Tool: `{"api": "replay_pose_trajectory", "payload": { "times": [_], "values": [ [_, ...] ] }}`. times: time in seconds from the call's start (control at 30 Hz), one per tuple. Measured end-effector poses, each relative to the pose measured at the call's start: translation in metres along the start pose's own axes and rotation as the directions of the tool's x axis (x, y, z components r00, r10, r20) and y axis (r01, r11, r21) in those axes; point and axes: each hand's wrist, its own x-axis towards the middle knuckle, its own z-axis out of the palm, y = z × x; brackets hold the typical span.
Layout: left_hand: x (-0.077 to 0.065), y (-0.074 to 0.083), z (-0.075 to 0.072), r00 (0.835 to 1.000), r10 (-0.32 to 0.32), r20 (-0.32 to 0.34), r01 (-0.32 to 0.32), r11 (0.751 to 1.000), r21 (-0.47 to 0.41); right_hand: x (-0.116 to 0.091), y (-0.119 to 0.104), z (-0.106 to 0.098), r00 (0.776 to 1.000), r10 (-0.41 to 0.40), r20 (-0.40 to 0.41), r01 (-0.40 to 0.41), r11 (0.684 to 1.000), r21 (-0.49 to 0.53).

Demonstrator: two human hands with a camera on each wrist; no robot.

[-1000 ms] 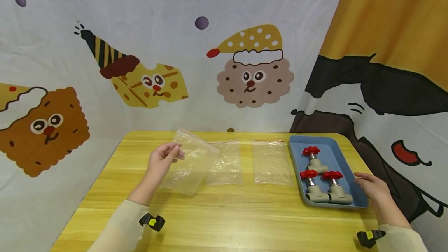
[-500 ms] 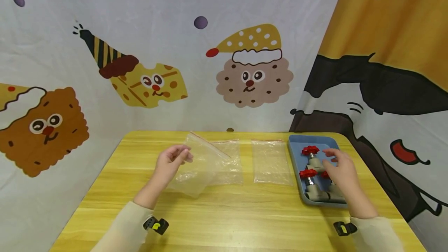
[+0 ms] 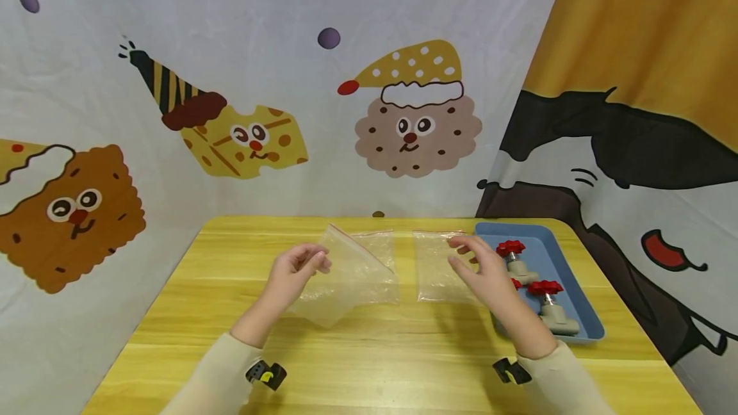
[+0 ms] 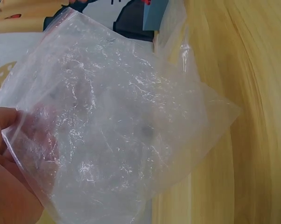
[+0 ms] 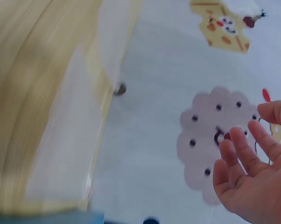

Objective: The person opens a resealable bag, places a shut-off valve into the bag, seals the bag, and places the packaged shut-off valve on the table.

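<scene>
Two zip bags (image 3: 435,274) are lying on the worktop (image 3: 403,364), left of the blue tray (image 3: 539,245). Farther left of tray, left hand (image 3: 296,268) is pinching a raised bag (image 3: 346,284). Right hand (image 3: 484,274) is hovering by tray's left edge, fingers parted, holding nothing.

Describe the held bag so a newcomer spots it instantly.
At the yellow wood-grain table, look left of centre to the person's left hand. Pinched there is a clear zip bag, its red-lined edge slanting. Its neighbours, the bag behind and the bag to its right, lie flat; this one alone is held up.
</scene>
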Motion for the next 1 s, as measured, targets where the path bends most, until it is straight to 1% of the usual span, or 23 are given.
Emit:
{"api": "replay_pose_trajectory", "payload": {
  "times": [0.07, 0.17, 0.23, 0.3, 0.4, 0.47, 0.6, 0.67, 0.83, 1.0],
  "values": [
    [-0.001, 0.003, 0.003, 1.0, 0.003, 0.014, -0.003, 1.0, 0.003, 0.002, -0.009, 0.01, 0.999, -0.012, 0.031, 0.01, 0.999, 0.044],
    [-0.004, 0.004, 0.007, 0.999, 0.023, 0.035, -0.023, 1.0, 0.001, 0.003, -0.019, 0.024, 0.997, -0.034, 0.064, 0.027, 0.995, 0.101],
    [-0.007, 0.013, 0.01, 0.998, 0.03, 0.053, -0.029, 1.0, -0.005, 0.002, -0.034, 0.029, 0.996, -0.04, 0.086, 0.028, 0.991, 0.131],
    [-0.009, 0.02, 0.013, 0.997, 0.038, 0.066, -0.037, 0.999, -0.007, 0.002, -0.04, 0.035, 0.993, -0.046, 0.111, 0.028, 0.987, 0.157],
    [-0.013, 0.033, 0.017, 0.996, 0.033, 0.085, -0.032, 0.999, -0.014, 0.001, -0.047, 0.042, 0.988, -0.05, 0.149, 0.02, 0.981, 0.194],
    [-0.013, 0.028, 0.02, 0.995, 0.036, 0.094, -0.034, 0.999, -0.021, 0.002, -0.041, 0.05, 0.984, -0.062, 0.166, 0.026, 0.977, 0.211],
    [-0.011, 0.013, 0.027, 0.994, 0.031, 0.107, -0.028, 0.999, -0.033, 0.002, -0.045, 0.057, 0.981, -0.079, 0.178, 0.035, 0.971, 0.237],
    [-0.01, 0.007, 0.03, 0.994, 0.026, 0.109, -0.023, 0.999, -0.034, 0.001, -0.047, 0.058, 0.982, -0.068, 0.179, 0.022, 0.969, 0.245],
    [-0.012, 0.006, 0.033, 0.993, 0.037, 0.11, -0.031, 0.998, -0.056, -0.001, -0.05, 0.061, 0.984, -0.037, 0.175, -0.004, 0.974, 0.228],
    [-0.013, 0.007, 0.034, 0.991, 0.067, 0.116, -0.059, 0.995, -0.078, 0.0, -0.051, 0.062, 0.984, -0.039, 0.172, 0.0, 0.975, 0.222]
  ]
}}
